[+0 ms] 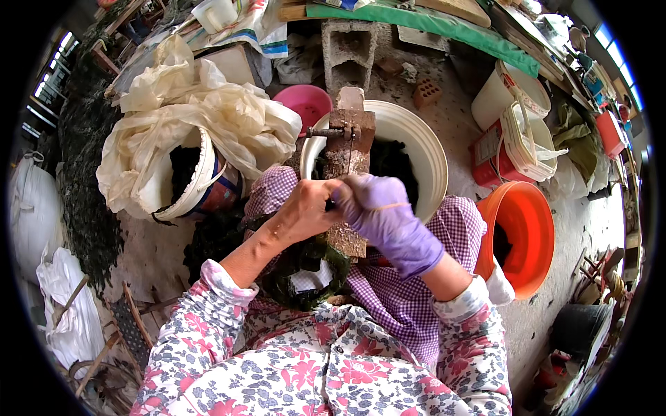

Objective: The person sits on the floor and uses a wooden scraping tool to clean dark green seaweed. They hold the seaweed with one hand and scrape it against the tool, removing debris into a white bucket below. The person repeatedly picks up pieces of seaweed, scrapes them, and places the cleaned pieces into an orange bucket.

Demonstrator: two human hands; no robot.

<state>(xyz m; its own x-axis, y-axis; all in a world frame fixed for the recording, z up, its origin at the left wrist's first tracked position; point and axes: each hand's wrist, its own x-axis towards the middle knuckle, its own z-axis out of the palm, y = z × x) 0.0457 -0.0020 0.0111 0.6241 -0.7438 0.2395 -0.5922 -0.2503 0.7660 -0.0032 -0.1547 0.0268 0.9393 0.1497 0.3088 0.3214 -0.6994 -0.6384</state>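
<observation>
My bare left hand [309,208] and my right hand [382,213], in a purple rubber glove with a rubber band round it, meet over a worn wooden board [348,240]. The fingers of both are curled; what lies between them is hidden. Just beyond them, a metal bolt [327,132] and a thin upright wire or blade are fixed to a wooden block [354,118] on the board. Under the board's far end stands a large white bucket [434,151] holding dark seaweed [393,161]. More wet, dark green seaweed [281,281] lies across my lap, below my left hand.
At left, a white-rimmed bucket [208,179] lies tilted beside crumpled plastic sheeting [229,117]. A pink basin [307,104] and a concrete block [348,54] are ahead. An orange bucket [541,239] stands at right, with a red bucket [491,156] beyond it.
</observation>
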